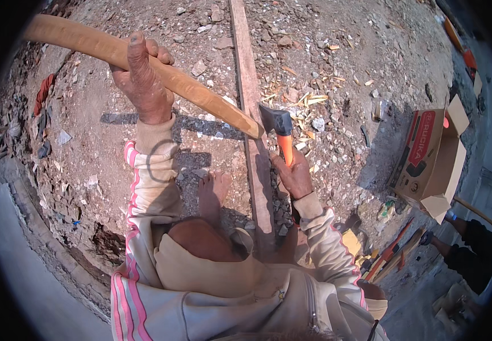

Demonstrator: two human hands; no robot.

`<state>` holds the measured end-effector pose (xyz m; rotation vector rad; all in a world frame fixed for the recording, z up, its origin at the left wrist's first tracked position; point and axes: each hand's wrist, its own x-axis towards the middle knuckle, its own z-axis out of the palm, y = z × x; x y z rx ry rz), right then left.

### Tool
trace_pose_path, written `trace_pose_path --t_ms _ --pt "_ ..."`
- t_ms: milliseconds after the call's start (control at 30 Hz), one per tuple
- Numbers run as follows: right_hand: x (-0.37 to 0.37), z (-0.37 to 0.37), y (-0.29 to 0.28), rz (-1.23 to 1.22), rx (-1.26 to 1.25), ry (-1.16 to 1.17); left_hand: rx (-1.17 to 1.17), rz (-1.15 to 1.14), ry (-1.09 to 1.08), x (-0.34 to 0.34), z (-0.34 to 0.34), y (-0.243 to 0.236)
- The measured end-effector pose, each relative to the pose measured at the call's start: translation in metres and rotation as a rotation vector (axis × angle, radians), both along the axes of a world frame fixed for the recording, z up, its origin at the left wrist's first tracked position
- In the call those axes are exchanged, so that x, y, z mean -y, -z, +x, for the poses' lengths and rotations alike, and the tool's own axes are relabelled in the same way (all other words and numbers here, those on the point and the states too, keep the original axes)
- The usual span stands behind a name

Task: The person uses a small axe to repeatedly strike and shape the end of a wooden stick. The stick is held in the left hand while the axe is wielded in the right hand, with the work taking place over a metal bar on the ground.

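Note:
My left hand (143, 85) is wrapped round a long, slightly curved wooden shaft (206, 98), its thumb lying along the top. The shaft slants from the upper left down to the middle, where its narrowed, pale-cut end rests on or just over a long wooden plank (248, 68). In my right hand (297, 176) is a hatchet (284, 145) with an orange handle, gripped close below its dark head. The blade faces left, next to the shaft's tip; whether the two touch, I cannot tell. Part of the hatchet handle is hidden by my hand.
Wood chips (314, 100) lie scattered on the stony ground right of the plank. An open cardboard box (422, 162) stands at the right, with long pieces of wood (391, 253) below it. My bare foot (214, 190) is left of the plank. Another person's arm (456, 224) shows at the far right.

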<state>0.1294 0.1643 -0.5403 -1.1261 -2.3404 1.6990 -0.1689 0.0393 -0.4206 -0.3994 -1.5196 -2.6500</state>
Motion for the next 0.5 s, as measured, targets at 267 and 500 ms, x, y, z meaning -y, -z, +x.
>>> trace_pose_path --t_ms 267,500 --pt "-0.059 0.049 0.002 0.124 -0.171 -0.05 -0.008 0.003 0.001 -0.064 0.05 0.024" --pt "-0.08 0.105 -0.013 0.047 0.091 -0.135 0.076 0.08 0.34 -0.041 0.072 -0.044"
